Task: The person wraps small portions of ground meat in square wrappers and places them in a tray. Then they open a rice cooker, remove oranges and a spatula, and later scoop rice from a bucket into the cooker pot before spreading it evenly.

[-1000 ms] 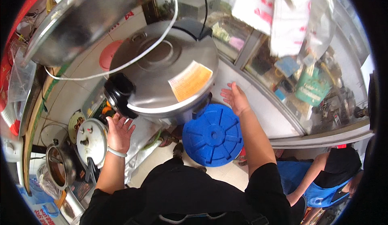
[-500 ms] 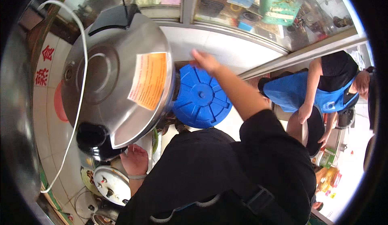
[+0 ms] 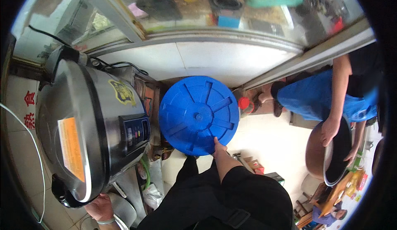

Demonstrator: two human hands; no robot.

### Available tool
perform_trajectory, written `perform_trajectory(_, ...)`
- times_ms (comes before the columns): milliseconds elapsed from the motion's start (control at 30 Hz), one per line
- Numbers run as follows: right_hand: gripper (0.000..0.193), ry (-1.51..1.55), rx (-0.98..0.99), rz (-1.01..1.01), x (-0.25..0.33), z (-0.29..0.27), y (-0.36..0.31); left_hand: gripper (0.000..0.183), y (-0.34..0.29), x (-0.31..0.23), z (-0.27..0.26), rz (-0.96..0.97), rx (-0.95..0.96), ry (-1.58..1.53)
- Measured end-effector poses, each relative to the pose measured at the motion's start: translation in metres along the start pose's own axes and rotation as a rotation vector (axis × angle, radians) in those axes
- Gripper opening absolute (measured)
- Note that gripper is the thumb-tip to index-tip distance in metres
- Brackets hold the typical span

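A large steel rice cooker (image 3: pixel 120 89) with a black-rimmed lid and an orange label stands on my left. Beside its black front latch, my left hand (image 3: pixel 100 208) touches the lower edge of the lid (image 3: pixel 66 106). Its palm is partly visible, but the cooker hides most of its fingers. In front of me is a round, ribbed blue lid (image 3: pixel 188 102). My right hand (image 3: pixel 219 146) grips its near rim, thumb on top and the other fingers out of sight. What lies under the blue lid is hidden.
A co-worker in a blue apron (image 3: pixel 306 95) holds a large pot (image 3: pixel 317 153) at the right. A red-capped jar (image 3: pixel 245 104) stands beside the blue lid. Ahead, a white tiled wall (image 3: pixel 215 58) runs below a glass window. A white cord (image 3: pixel 31 143) hangs at far left.
My right hand has come down from above the blue lid's far side to its near rim. My view has swung, showing the cooker's control panel. My left hand stays beside the cooker's latch.
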State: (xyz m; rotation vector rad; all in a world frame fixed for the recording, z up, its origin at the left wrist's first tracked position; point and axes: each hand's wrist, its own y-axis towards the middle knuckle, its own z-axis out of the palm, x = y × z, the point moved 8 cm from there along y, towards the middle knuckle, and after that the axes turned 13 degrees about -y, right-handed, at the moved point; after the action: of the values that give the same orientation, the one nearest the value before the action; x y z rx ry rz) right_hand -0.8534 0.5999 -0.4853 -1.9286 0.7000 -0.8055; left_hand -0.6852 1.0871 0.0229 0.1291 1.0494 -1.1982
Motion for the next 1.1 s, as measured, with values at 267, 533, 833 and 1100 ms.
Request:
perform_trajectory(267,0.070,-0.272,-0.126,-0.200,-0.023,-0.014,-0.009,0.044,0.003,0.001,0.005,-0.046,-0.068,-0.001)
perform_trajectory(533,0.098,-0.231,0.165,0.181,-0.044,-0.021,-0.006,0.066,-0.013,0.011,0.016,-0.085,-0.107,-0.059)
perform_trajectory(833,0.051,-0.928,0.116,-0.793,0.132,-0.061,-0.081,0.076,-0.028,0.009,0.018,-0.248,-0.129,-0.335)
perform_trajectory(1100,0.053,-0.555,0.891,-1.327,0.360,0.062,-0.481,0.072,-0.018,0.010,0.018,-0.363,0.045,-0.358)
